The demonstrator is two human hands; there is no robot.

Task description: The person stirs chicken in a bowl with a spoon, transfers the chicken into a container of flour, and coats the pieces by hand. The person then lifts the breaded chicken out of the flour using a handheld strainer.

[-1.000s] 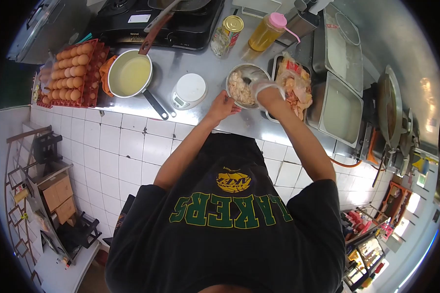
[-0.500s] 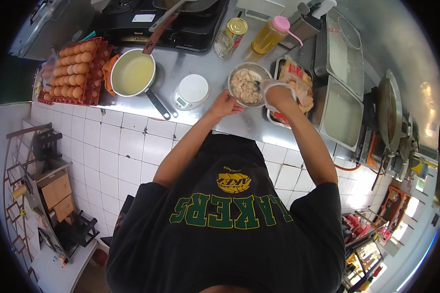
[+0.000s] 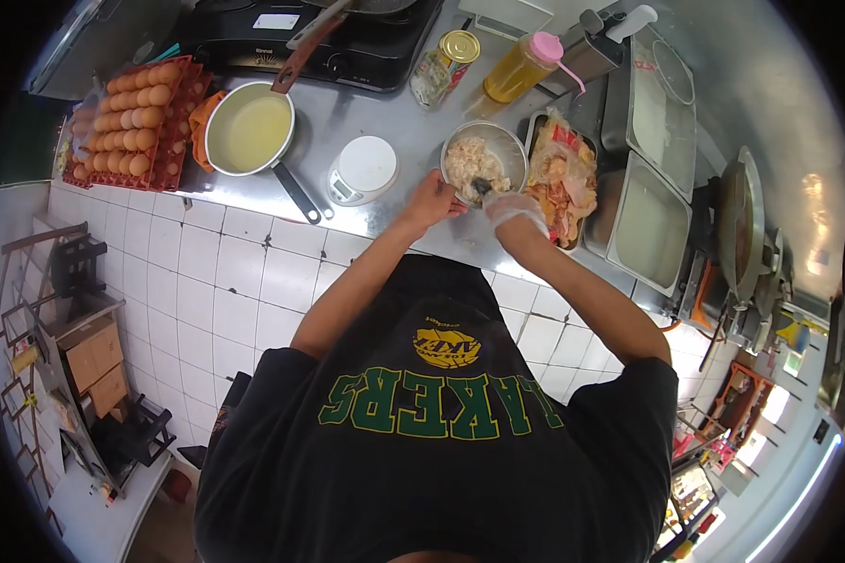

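Note:
A metal bowl [image 3: 514,150] of pale, chopped raw meat [image 3: 473,161] stands near the counter's front edge. My left hand [image 3: 432,201] grips the bowl's near left rim, thumb up along the side. A clear plastic glove covers my right hand [image 3: 514,212], which is closed at the bowl's near right side. From its fingers a dark spoon [image 3: 482,187] reaches into the meat; its handle is hidden in the grip. Just right of the bowl sits a tray of raw chicken pieces [image 3: 563,192], partly wrapped in plastic.
Left of the bowl are a white kitchen scale [image 3: 366,167], a pot of yellowish liquid [image 3: 250,131] and stacked egg trays [image 3: 131,117]. Behind stand a jar [image 3: 445,68], an oil bottle [image 3: 521,70] and a black stove [image 3: 347,66]. Metal containers [image 3: 643,220] line the right.
My right hand has moved left and toward me, bringing the spoon to the bowl's near side. More of the chicken tray shows. My left hand stays at the rim.

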